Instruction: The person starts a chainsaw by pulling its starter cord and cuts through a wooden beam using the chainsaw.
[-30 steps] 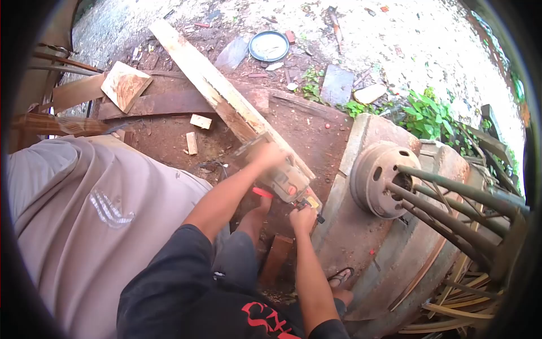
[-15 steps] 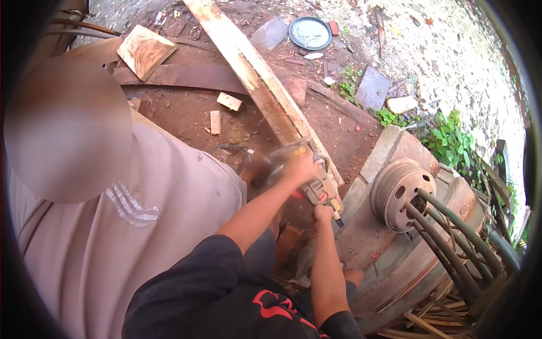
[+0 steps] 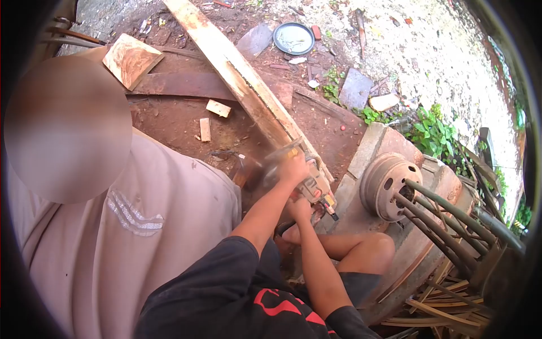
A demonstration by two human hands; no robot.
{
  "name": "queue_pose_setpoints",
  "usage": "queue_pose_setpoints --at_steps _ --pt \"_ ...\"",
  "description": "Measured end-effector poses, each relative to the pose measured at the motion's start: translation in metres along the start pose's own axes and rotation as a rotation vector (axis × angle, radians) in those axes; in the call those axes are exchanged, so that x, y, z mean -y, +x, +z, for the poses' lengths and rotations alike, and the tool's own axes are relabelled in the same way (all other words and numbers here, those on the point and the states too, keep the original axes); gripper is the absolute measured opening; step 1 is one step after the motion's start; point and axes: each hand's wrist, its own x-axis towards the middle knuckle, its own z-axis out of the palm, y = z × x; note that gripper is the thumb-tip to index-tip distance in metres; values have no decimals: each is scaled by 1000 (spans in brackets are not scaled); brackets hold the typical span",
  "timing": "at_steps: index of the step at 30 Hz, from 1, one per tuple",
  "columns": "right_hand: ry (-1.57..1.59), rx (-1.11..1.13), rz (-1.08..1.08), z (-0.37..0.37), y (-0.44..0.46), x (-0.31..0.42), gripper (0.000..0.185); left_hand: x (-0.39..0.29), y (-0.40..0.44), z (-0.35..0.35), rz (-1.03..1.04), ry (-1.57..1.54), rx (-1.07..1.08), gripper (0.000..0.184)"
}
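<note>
The power saw (image 3: 314,185), which looks like a chainsaw, sits at the near end of a long wooden beam (image 3: 261,107). A dark narrow line runs lengthwise along that beam. My left hand (image 3: 293,167) is closed around the saw's front handle, beside a blurred guard. My right hand (image 3: 299,210) is curled against the rear left side of the saw, below my left hand; its fingers are largely hidden. A blurred brown haze lies just left of the saw.
A person in a beige garment (image 3: 175,186) is close on the left. A rusty wheel rim (image 3: 389,186) with metal bars stands right, on concrete. Wood offcuts (image 3: 218,108), a squared block (image 3: 131,61) and a round pan (image 3: 293,38) lie beyond. Thin wood strips (image 3: 446,299) are at lower right.
My right hand has shifted left from the saw's rear end to its side. My bent knee has come into view on the right. The scene has shifted slightly left.
</note>
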Motion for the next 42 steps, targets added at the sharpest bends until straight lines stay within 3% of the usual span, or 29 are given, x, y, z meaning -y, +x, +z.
queue_pose_setpoints --at_steps 2,8,11,15,18,21,24,27,28,31,32,33,34,35,36,37,38,40,41,42 --pt "-12 -100 -223 18 4 -17 46 -10 -1 -14 -28 -28 38 47" --pt "-408 -74 -224 20 -2 -9 48 -15 -1 -11 -40 -73 209 41" --pt "-437 -198 -356 38 3 -27 54 -34 -6 -10 -44 -172 186 40" --pt "-268 -267 -365 42 5 -31 47 -30 0 -6 -47 -190 198 47" --pt "-365 -187 -315 26 -8 -5 44 -30 -15 -21 -113 -172 208 54" --pt "-637 -380 -559 68 17 -33 46 -16 -29 -37 -180 -168 256 59" --pt "-505 -296 -417 110 55 -66 50 -14 -29 -41 -149 -214 253 62" --pt "-397 113 -321 73 68 -48 48 -10 -33 -40 -112 -238 176 59" --pt "-220 121 -322 59 58 -38 48 -9 -31 -38 -134 -219 207 56" --pt "-204 152 -366 74 90 -69 44 6 -31 -12 -31 -178 137 48" --pt "-590 143 -655 84 112 -98 28 15 -34 -6 -15 -188 88 37" --pt "-151 44 -549 32 42 -76 21 21 -40 -1 29 -206 -52 30" --pt "-420 95 -687 -44 -41 -71 26 23 -39 -7 -57 -187 148 30" --pt "-321 58 -759 -109 -116 -74 28 18 -40 -20 -60 -147 273 28" --pt "-242 375 -479 -169 -181 -61 14 15 -34 -15 -97 -114 320 26" --pt "-178 203 -753 -203 -245 -76 13 17 -33 -4 -78 -166 246 25" --pt "-141 39 -787 -232 -299 -52 31 17 -35 -3 -28 -148 171 24" --pt "-63 183 -410 -293 -360 -45 29 14 -36 -8 -59 -169 157 23" --pt "374 271 39 -308 -371 -11 25 14 -35 -8 -50 -160 132 23" --pt "277 222 124 -286 -351 -38 41 15 -31 -9 -41 -140 135 24"
